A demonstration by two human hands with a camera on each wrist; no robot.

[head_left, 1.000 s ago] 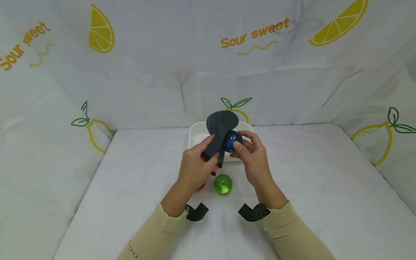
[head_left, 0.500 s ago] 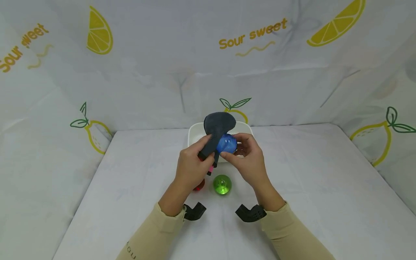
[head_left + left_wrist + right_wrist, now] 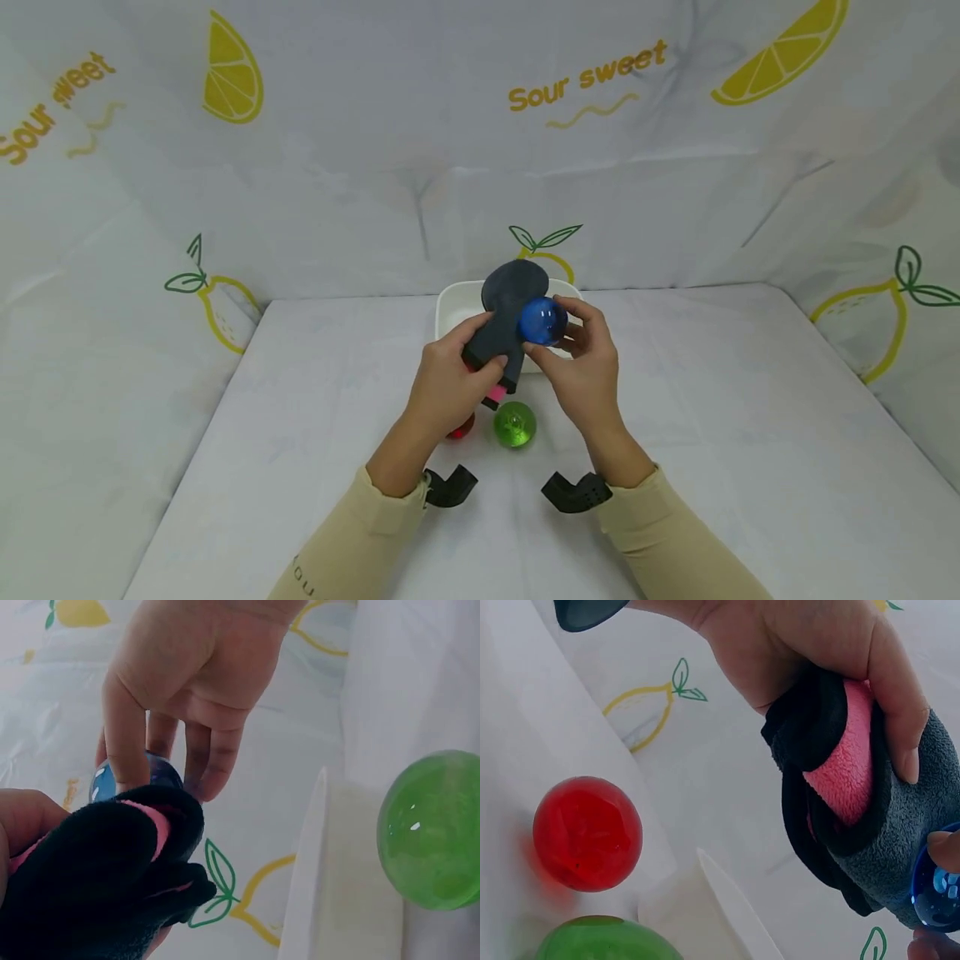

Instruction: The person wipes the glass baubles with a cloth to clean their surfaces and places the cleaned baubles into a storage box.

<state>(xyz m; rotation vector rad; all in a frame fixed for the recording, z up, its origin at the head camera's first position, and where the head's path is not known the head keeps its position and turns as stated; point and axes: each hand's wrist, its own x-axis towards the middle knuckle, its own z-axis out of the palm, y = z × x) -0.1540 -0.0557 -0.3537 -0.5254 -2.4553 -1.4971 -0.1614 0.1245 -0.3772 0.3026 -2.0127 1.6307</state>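
Observation:
My left hand (image 3: 447, 371) grips a folded dark grey cloth (image 3: 507, 321) that has a pink inner side. Thumb and fingers of my right hand (image 3: 588, 371) pinch a clear blue ball (image 3: 543, 322) against the cloth's right side. In the right wrist view the ball (image 3: 939, 892) touches the grey fabric, partly cut off by the frame edge. Below the hands a green ball (image 3: 514, 425) lies on the white table, and a red ball (image 3: 461, 428) beside it is partly hidden by my left wrist.
Behind the hands stands a white tray (image 3: 452, 310), partly covered by the cloth and hands. A white printed sheet (image 3: 330, 208) rises behind the white-covered table (image 3: 720, 400). Black camera mounts (image 3: 450, 487) sit at both wrists.
The blue ball has turned in my right fingers; over the last half second it shifted slightly right and up with the cloth. The red and green balls stay on the table.

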